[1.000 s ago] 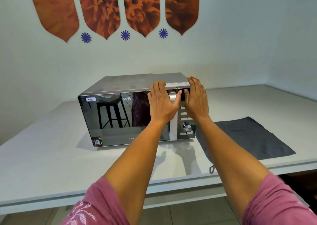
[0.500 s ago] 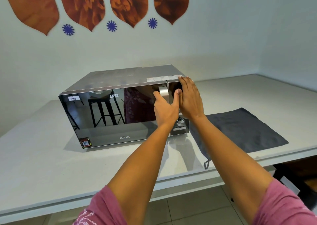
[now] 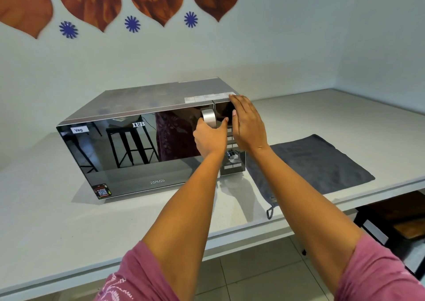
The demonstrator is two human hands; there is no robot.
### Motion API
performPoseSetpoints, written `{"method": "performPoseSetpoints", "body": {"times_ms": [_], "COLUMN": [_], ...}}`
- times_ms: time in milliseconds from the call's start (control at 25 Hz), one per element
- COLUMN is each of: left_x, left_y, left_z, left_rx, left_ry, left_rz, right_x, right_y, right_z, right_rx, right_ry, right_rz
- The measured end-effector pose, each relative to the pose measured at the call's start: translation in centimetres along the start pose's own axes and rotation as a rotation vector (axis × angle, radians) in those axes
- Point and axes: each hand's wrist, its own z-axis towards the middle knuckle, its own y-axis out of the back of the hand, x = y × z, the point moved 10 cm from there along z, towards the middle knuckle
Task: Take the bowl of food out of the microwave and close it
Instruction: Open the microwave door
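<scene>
Silver handle (image 3: 208, 118) gripped by left hand (image 3: 210, 138) to open the microwave (image 3: 138, 144); right hand (image 3: 247, 126), fingers together, braces control panel.

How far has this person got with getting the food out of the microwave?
Barely started. The microwave door is shut, and no bowl can be seen through its mirrored front. In hand: the left hand is wrapped around the silver handle, while the right hand lies flat on the control panel, perhaps bracing it. Left: pull the door open, lift the bowl out, shut the door.
</scene>
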Motion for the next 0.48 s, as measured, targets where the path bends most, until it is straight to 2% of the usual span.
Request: {"method": "performPoseSetpoints", "body": {"times_ms": [240,480], "left_x": [0.6,0.1], "left_y": [1.3,3.2], "left_z": [-2.1,-4.1], "left_rx": [-0.093,-0.031], "left_ry": [0.028,0.002], "left_rz": [0.052,0.015], "right_x": [0.0,0.6], "right_y": [-0.2,0.2], "right_z": [-0.1,-0.3], "right_rx": [-0.008,-0.005], "right_ry": [0.013,-0.042], "right_rz": [-0.013,0.074]}}
